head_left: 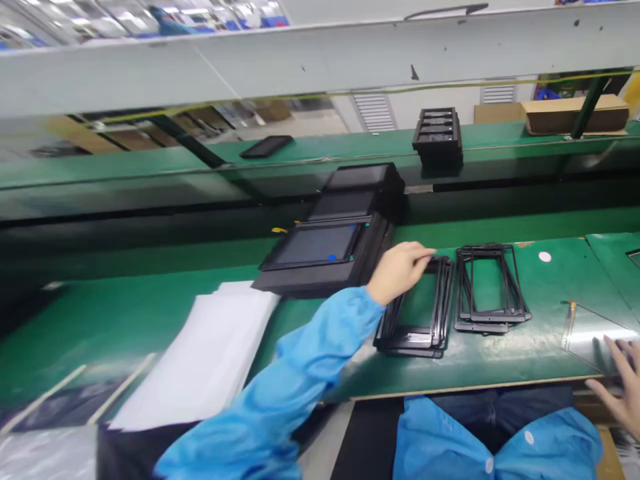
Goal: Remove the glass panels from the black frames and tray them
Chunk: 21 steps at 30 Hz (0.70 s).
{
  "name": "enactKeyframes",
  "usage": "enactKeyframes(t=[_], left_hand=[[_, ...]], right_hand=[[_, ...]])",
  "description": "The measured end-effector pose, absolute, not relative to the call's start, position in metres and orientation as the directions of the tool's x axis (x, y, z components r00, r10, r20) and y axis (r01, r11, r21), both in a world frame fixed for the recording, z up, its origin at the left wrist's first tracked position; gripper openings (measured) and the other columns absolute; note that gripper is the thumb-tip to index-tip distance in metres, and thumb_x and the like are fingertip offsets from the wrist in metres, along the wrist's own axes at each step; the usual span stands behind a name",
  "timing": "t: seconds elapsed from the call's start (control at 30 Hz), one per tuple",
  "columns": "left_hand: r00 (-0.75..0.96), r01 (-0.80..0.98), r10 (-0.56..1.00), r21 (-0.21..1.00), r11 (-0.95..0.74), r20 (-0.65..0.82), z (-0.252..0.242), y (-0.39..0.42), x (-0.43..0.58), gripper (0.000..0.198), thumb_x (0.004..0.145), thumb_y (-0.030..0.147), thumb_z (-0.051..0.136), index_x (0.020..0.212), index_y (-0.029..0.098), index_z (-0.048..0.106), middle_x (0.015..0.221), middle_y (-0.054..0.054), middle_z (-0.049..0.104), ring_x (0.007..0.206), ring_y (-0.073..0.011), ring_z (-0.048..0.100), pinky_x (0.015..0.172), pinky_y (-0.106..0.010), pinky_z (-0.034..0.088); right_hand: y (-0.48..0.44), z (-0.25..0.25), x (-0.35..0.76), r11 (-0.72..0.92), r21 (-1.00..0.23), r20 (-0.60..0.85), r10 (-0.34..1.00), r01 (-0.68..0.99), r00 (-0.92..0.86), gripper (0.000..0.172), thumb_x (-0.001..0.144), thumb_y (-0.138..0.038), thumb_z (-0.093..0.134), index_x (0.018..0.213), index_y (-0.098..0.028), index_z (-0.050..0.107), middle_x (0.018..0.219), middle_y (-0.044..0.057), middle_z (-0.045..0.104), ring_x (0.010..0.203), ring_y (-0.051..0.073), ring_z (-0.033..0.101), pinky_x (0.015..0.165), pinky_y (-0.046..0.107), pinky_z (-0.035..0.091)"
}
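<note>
My left hand (400, 270), in a blue sleeve, reaches across to a stack of thin black rectangular frames (413, 351). Its fingers are pinched together at the top edge of the stack, apparently on the uppermost frame. Beside it lies a second stack of similar black frames (483, 327), set somewhat askew. At the right edge, my right hand (623, 383) is spread over the near corner of a clear, glass-like panel (597, 333) with a small yellow tab. Part of that hand is cut off by the picture's edge.
A stack of black trays (310, 277) with screen panels stands left of the frames. White sheets (200, 353) lie farther left on the green bench (555, 280). On the raised shelf are a black tray stack (437, 133), a flat dark panel (267, 147) and cardboard (575, 115).
</note>
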<state>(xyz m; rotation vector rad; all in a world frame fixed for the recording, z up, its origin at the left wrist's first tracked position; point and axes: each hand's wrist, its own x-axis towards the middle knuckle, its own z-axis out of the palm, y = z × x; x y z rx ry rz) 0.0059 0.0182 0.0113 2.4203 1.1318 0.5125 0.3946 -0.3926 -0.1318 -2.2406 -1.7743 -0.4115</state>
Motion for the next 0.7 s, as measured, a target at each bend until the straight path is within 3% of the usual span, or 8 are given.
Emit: enactKeyframes(t=[0.07, 0.17, 0.27, 0.33, 0.4, 0.5, 0.57, 0.7], left_hand=[[0.629, 0.622, 0.773, 0.546, -0.561, 0.078, -0.001, 0.016, 0.06, 0.025, 0.097, 0.027, 0.065, 0.112, 0.023, 0.085, 0.115, -0.009, 0.082, 0.115, -0.0294, 0.074, 0.113, -0.043, 0.053], [0.61, 0.64, 0.792, 0.603, -0.477, -0.02, -0.013, 0.022, 0.118, 0.027, 0.099, 0.032, 0.073, 0.121, 0.018, 0.077, 0.121, -0.012, 0.078, 0.115, -0.0294, 0.073, 0.108, -0.049, 0.056], [0.582, 0.638, 0.807, 0.672, -0.376, -0.1, -0.018, 0.03, 0.144, 0.035, 0.103, 0.038, 0.071, 0.131, 0.017, 0.069, 0.133, -0.012, 0.071, 0.113, -0.0269, 0.071, 0.097, -0.05, 0.061], [0.568, 0.623, 0.809, 0.721, -0.305, -0.149, -0.017, 0.034, 0.15, 0.033, 0.103, 0.037, 0.071, 0.129, 0.017, 0.068, 0.129, -0.011, 0.071, 0.106, -0.0246, 0.073, 0.09, -0.045, 0.064], [0.562, 0.59, 0.806, 0.774, -0.23, -0.189, -0.012, 0.034, 0.149, 0.032, 0.102, 0.034, 0.073, 0.127, 0.015, 0.069, 0.11, -0.008, 0.074, 0.09, -0.021, 0.074, 0.079, -0.039, 0.065], [0.572, 0.472, 0.799, 0.871, -0.137, -0.184, 0.005, 0.023, 0.14, 0.039, 0.095, 0.026, 0.073, 0.131, 0.011, 0.07, 0.082, -0.003, 0.069, 0.069, -0.0161, 0.07, 0.063, -0.03, 0.064], [0.584, 0.36, 0.801, 0.927, -0.106, -0.135, 0.02, 0.007, 0.128, 0.048, 0.091, 0.026, 0.072, 0.137, 0.012, 0.069, 0.081, -0.002, 0.067, 0.07, -0.0156, 0.07, 0.059, -0.026, 0.063], [0.58, 0.14, 0.814, 0.988, -0.071, -0.024, 0.046, -0.041, 0.094, 0.056, 0.085, 0.035, 0.078, 0.138, 0.019, 0.072, 0.095, -0.003, 0.07, 0.078, -0.0144, 0.071, 0.065, -0.025, 0.064]], right_hand=[[-0.399, -0.129, 0.388, -0.193, -0.006, 0.373, 0.91, 0.981, 0.182, 0.062, 0.1, -0.052, 0.055, 0.151, -0.016, 0.056, 0.138, 0.027, 0.065, 0.136, 0.051, 0.059, 0.1, 0.068, 0.057], [-0.412, -0.113, 0.382, -0.177, -0.031, 0.407, 0.897, 0.984, 0.174, 0.043, 0.105, -0.029, 0.046, 0.144, -0.025, 0.064, 0.138, 0.015, 0.072, 0.129, 0.037, 0.07, 0.108, 0.056, 0.057], [-0.426, -0.081, 0.371, -0.179, -0.066, 0.464, 0.865, 0.982, 0.19, 0.04, 0.104, -0.023, 0.051, 0.136, -0.03, 0.073, 0.129, 0.005, 0.08, 0.108, 0.025, 0.081, 0.097, 0.038, 0.064], [-0.429, -0.057, 0.36, -0.243, -0.174, 0.547, 0.782, 0.954, 0.299, 0.03, 0.101, -0.026, 0.062, 0.125, -0.029, 0.079, 0.115, 0.006, 0.084, 0.091, 0.024, 0.082, 0.083, 0.033, 0.064], [-0.424, -0.037, 0.347, -0.315, -0.39, 0.584, 0.641, 0.865, 0.497, 0.022, 0.098, -0.033, 0.072, 0.116, -0.025, 0.081, 0.101, 0.009, 0.084, 0.082, 0.025, 0.08, 0.079, 0.035, 0.064], [-0.4, -0.022, 0.328, -0.304, -0.755, 0.431, 0.437, 0.58, 0.79, 0.047, 0.09, -0.046, 0.081, 0.127, -0.018, 0.076, 0.09, 0.01, 0.08, 0.079, 0.028, 0.077, 0.079, 0.04, 0.065], [-0.379, -0.021, 0.317, -0.21, -0.919, 0.226, 0.411, 0.333, 0.883, 0.066, 0.084, -0.047, 0.087, 0.14, -0.017, 0.069, 0.085, 0.005, 0.078, 0.071, 0.024, 0.074, 0.071, 0.037, 0.065], [-0.345, -0.026, 0.29, -0.014, -0.997, -0.073, 0.577, -0.08, 0.814, 0.075, 0.081, -0.04, 0.091, 0.148, -0.023, 0.061, 0.083, -0.001, 0.07, 0.055, 0.015, 0.064, 0.048, 0.026, 0.055]])
